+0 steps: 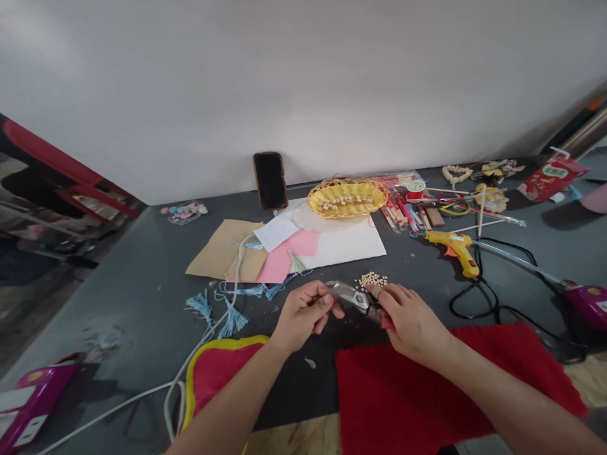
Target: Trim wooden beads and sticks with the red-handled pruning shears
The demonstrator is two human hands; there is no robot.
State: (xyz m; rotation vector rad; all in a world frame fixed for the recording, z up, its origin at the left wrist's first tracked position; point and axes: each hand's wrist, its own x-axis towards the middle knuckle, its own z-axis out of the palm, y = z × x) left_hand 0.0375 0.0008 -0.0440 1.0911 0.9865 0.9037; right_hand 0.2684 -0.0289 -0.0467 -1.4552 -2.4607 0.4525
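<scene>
My right hand (413, 319) is wrapped round the red handles of a pair of pruning shears (359, 299). Their curved metal blades point left, towards my left hand (306, 316). The thumb and fingers of that hand are drawn together at the blade tips; whatever they pinch is too small or hidden to name. A tiny pale bit shows on the blade near those fingers. Just beyond the shears, a small pile of pale beads or seeds (372, 279) lies on the dark table, close to my right fingertips.
A yellow woven basket (348, 213) holds small pale pieces. Behind my left hand lie paper sheets (339, 249) and blue tassels (233, 321). A phone (270, 181) leans on the wall. To the right are a yellow glue gun (455, 251), cords and red cloth (403, 404).
</scene>
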